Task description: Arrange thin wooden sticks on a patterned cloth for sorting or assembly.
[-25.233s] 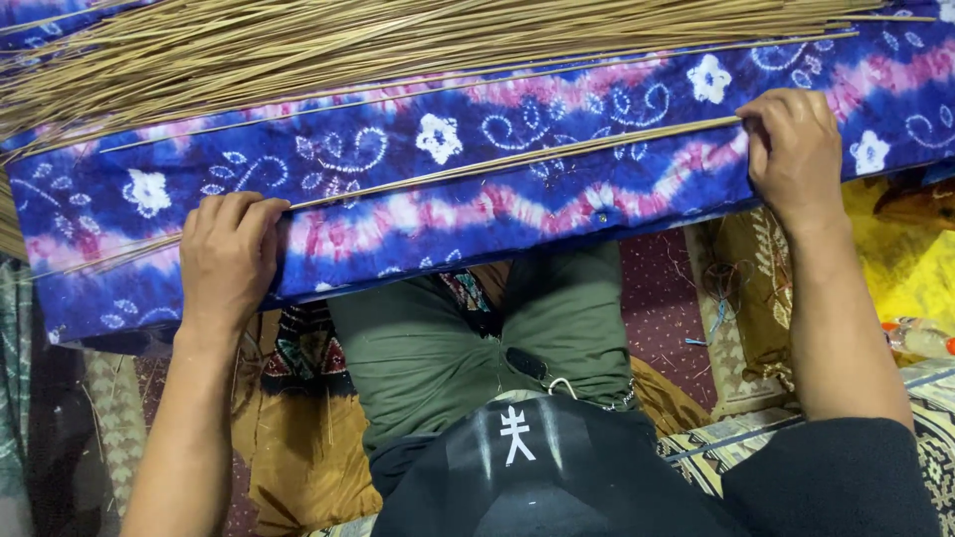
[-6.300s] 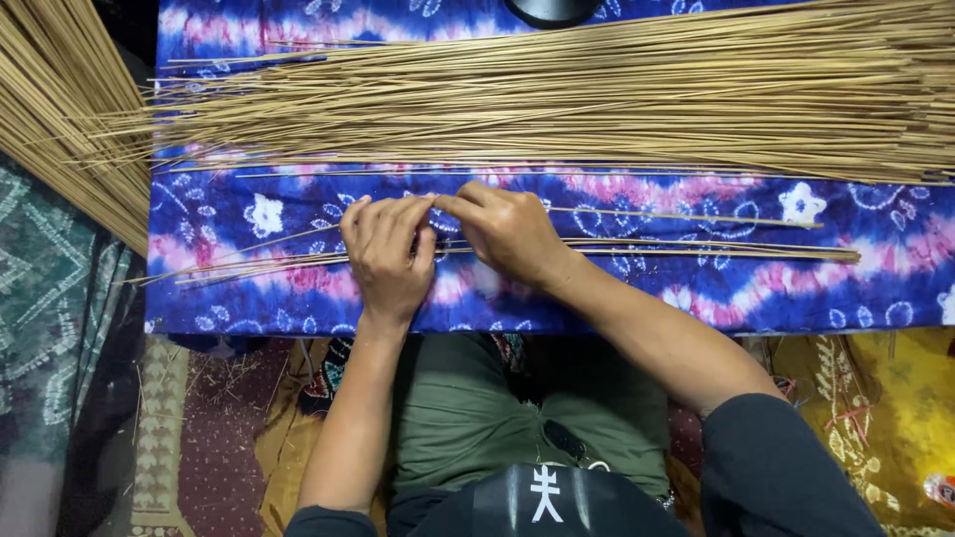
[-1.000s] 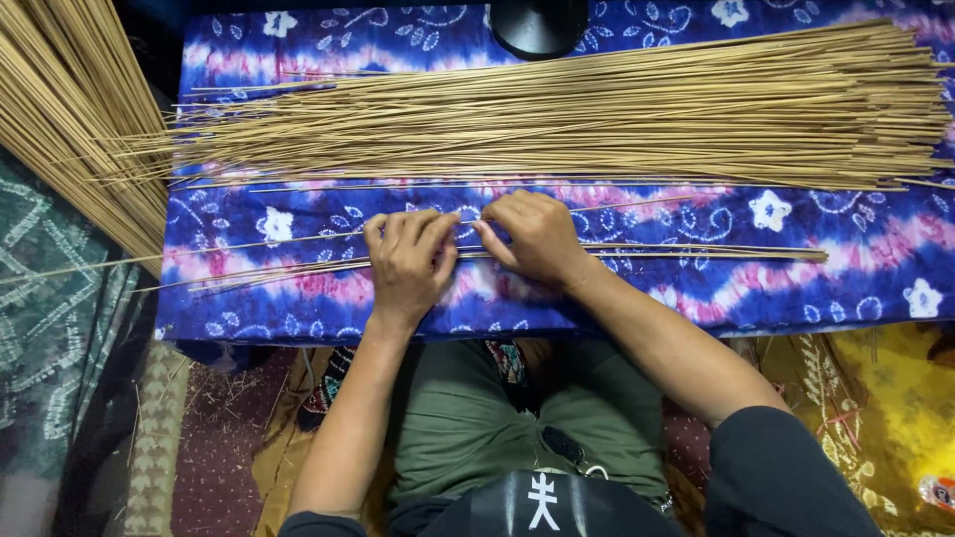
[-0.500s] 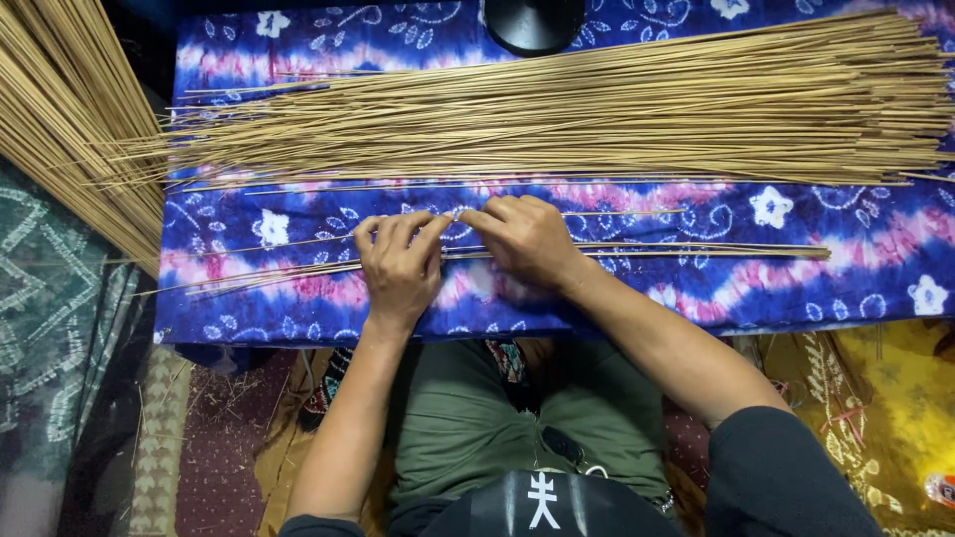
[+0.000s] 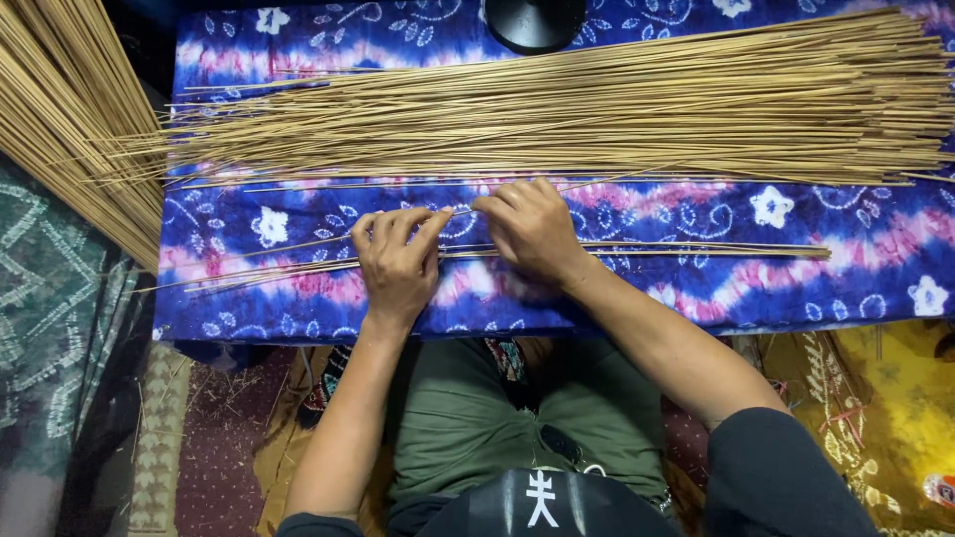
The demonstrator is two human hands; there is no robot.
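A blue, purple and pink tie-dyed cloth (image 5: 856, 264) with white flowers lies across my lap area. A big pile of thin tan sticks (image 5: 597, 109) stretches along its far half. A small row of the same thin sticks (image 5: 716, 249) lies nearer me. My left hand (image 5: 396, 261) and my right hand (image 5: 532, 231) rest side by side on this small row, fingers curled and pinching the sticks at mid-length. The stick ends stick out past the cloth's left edge.
Another thick bundle of sticks (image 5: 60, 119) slants down at the far left. A round black object (image 5: 535, 20) sits at the cloth's far edge. Patterned fabrics (image 5: 60, 328) lie at left, yellow fabric (image 5: 875, 408) at right. My green trousers (image 5: 497, 418) show below.
Both hands have stayed on the small row of sticks, with the fingers shifting slightly along it. The view has drifted a little; the big pile is unchanged.
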